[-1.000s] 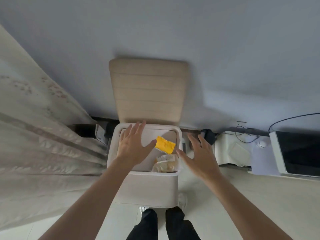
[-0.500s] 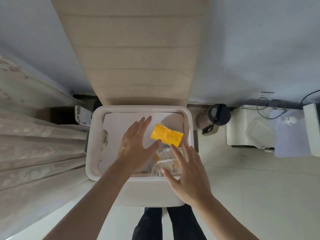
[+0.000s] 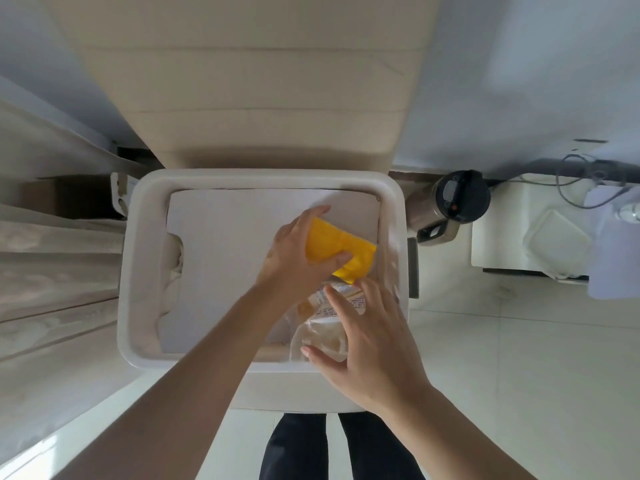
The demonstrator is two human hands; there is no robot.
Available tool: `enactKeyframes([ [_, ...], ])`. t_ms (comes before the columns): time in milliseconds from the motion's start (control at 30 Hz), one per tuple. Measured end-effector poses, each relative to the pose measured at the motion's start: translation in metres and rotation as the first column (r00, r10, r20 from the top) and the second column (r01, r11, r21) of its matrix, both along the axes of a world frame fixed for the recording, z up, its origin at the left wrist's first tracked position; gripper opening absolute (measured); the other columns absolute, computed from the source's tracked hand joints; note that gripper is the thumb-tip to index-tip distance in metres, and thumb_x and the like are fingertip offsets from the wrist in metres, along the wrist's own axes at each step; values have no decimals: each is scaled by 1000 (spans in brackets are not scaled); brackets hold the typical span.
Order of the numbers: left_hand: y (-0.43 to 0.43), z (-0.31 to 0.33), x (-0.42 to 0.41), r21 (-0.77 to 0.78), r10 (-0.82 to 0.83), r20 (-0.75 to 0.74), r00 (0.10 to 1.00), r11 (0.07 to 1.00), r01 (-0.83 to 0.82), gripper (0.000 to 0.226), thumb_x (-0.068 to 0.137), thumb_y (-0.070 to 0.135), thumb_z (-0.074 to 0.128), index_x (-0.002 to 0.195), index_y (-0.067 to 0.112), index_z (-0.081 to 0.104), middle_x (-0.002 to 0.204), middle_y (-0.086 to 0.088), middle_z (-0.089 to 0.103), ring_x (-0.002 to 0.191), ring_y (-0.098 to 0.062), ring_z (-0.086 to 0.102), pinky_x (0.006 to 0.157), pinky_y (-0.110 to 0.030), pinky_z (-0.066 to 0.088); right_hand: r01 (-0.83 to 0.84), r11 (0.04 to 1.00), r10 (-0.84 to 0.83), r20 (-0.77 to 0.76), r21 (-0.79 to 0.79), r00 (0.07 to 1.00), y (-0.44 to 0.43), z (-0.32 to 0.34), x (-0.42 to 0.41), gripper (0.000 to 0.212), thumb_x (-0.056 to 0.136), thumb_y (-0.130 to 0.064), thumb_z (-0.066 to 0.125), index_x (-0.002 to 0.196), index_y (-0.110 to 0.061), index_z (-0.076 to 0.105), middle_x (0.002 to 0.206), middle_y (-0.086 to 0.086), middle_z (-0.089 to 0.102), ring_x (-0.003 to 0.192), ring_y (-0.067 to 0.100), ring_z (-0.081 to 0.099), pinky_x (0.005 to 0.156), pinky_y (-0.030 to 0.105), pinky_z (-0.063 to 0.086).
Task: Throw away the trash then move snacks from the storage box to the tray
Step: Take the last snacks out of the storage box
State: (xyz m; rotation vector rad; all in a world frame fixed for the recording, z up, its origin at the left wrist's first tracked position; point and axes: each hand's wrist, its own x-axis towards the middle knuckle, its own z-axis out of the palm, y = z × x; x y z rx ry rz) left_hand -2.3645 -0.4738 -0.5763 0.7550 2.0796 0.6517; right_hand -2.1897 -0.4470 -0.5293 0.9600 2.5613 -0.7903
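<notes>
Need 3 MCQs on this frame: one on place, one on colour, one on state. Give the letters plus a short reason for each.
1. Where does the clear snack bag lie?
A. on the floor
B. inside the storage box
C. on the cabinet

2. What colour is the packet gripped by the left hand?
A. red
B. green
C. yellow

3. How is the box lid?
A. open, standing up behind the box
B. shut over the box
C. lying flat on the floor

Answers:
1 B: the bag sits within the white rim, at the near right side.
2 C: the packet between the thumb and fingers is bright yellow.
3 A: the beige lid rises behind the rim and the contents are in view.
</notes>
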Motion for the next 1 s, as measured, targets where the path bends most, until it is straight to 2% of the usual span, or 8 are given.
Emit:
enactKeyframes([
  [100,3,-1,4,56,25,37,999,998,-27,70,84,49,80,143,51,41,136,18,44,126,-11,44,97,-34,43,-27,1000,27,41,0,999,-2,-2,-1,79,79,-81,43,143,-35,46,146,0,36,140,24,34,118,38,30],
  [233,10,-4,8,120,44,74,996,991,-52,62,81,40,86,133,48,52,138,18,47,122,-10,48,93,-30,47,-38,999,39,51,-21,998,-2,-6,-2,79,79,-82,41,144,-36,45,149,-3,34,143,27,30,120,45,30],
  [333,14,-7,7,142,55,90,994,988,-68,58,79,37,88,127,47,57,130,21,49,110,2,51,82,-19,45,-54,997,57,61,-56,997,-2,-11,-5,79,80,-84,37,146,-42,37,154,-7,31,144,28,30,119,52,30],
  [433,15,-9,6,157,54,104,993,985,-70,56,78,36,89,123,47,58,127,22,51,109,11,48,77,-12,40,-72,994,78,75,-79,994,-1,-17,-8,79,80,-86,35,148,-47,30,156,-10,28,145,26,29,117,51,32],
  [733,15,-5,8,183,64,116,991,980,-85,54,81,33,87,126,45,58,127,20,51,109,9,49,77,-11,40,-68,987,74,35,-149,997,6,-21,-13,75,75,-84,51,139,-49,36,147,-16,31,135,19,35,104,40,42],
  [800,15,-4,10,186,76,115,990,978,-97,54,82,30,86,126,44,59,128,18,51,108,9,48,76,-10,38,-69,984,74,28,-164,997,6,-24,-14,74,73,-85,52,137,-49,39,145,-16,33,133,19,37,104,41,44],
  [867,15,-3,11,187,83,111,990,977,-102,55,82,30,86,127,43,59,129,17,52,106,3,50,76,-11,38,-55,982,60,23,-180,998,6,-26,-14,72,72,-83,52,135,-48,43,142,-16,37,130,18,40,102,41,47],
  [1000,15,-2,12,193,103,126,987,973,-126,55,82,29,86,126,45,59,128,17,53,104,-1,51,76,-12,39,0,995,1,5,-104,1000,5,-28,-17,67,69,-77,44,127,-44,56,132,-16,53,115,18,52,90,35,53],
])
